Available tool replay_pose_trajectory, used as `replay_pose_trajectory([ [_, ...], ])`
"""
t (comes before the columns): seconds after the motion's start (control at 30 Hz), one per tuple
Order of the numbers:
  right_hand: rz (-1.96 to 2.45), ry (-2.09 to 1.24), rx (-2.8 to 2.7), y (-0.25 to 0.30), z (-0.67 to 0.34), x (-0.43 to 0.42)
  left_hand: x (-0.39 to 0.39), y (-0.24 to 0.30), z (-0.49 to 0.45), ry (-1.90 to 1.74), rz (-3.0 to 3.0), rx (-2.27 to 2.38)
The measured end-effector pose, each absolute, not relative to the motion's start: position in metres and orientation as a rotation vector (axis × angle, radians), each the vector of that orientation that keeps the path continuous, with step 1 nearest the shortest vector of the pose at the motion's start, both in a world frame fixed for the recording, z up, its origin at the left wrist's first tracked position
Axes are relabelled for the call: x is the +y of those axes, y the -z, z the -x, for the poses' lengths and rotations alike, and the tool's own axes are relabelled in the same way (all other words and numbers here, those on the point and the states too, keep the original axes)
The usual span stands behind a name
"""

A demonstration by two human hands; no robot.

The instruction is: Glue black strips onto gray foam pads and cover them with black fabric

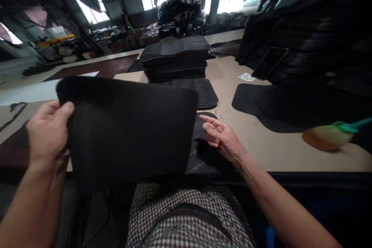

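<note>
My left hand [48,131] grips the left edge of a large black mat piece [130,131], which is lifted and tilted up in front of me over the near edge of the table [261,143]. My right hand [222,135] hovers just right of that piece with fingers loosely spread, holding nothing, above another flat black piece [203,155] lying on the table. A checked garment [186,217] covers my lap below.
A tall stack of black mats [176,58] stands mid-table, with one flat mat [203,91] in front of it. More black mats [290,102] lie at right beside a heap of dark material [314,35]. An orange-and-green object [328,137] is at far right.
</note>
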State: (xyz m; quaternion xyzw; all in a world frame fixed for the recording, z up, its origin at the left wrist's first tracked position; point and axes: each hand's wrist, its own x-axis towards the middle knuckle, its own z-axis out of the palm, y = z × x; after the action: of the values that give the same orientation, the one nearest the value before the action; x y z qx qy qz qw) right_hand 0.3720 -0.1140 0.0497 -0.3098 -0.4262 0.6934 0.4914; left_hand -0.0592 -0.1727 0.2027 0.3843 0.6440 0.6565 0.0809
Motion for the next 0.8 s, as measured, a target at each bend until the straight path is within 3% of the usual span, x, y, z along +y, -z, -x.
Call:
replay_pose_trajectory([
  [0.2,1.088,-1.387,-1.504,-0.043,-0.389,-0.127,-0.170,-0.136,0.031,-1.920,-0.843,1.729],
  [0.4,1.465,-0.448,-1.963,-0.018,-0.362,-0.130,-0.174,-0.152,0.024,-1.858,-1.086,1.917],
  [0.47,1.605,-0.315,-1.999,-0.011,-0.360,-0.128,-0.177,-0.156,0.019,-1.845,-1.145,1.985],
  [0.8,1.552,-0.991,-1.710,-0.014,-0.356,-0.109,-0.179,-0.148,0.014,-1.863,-1.189,2.059],
])
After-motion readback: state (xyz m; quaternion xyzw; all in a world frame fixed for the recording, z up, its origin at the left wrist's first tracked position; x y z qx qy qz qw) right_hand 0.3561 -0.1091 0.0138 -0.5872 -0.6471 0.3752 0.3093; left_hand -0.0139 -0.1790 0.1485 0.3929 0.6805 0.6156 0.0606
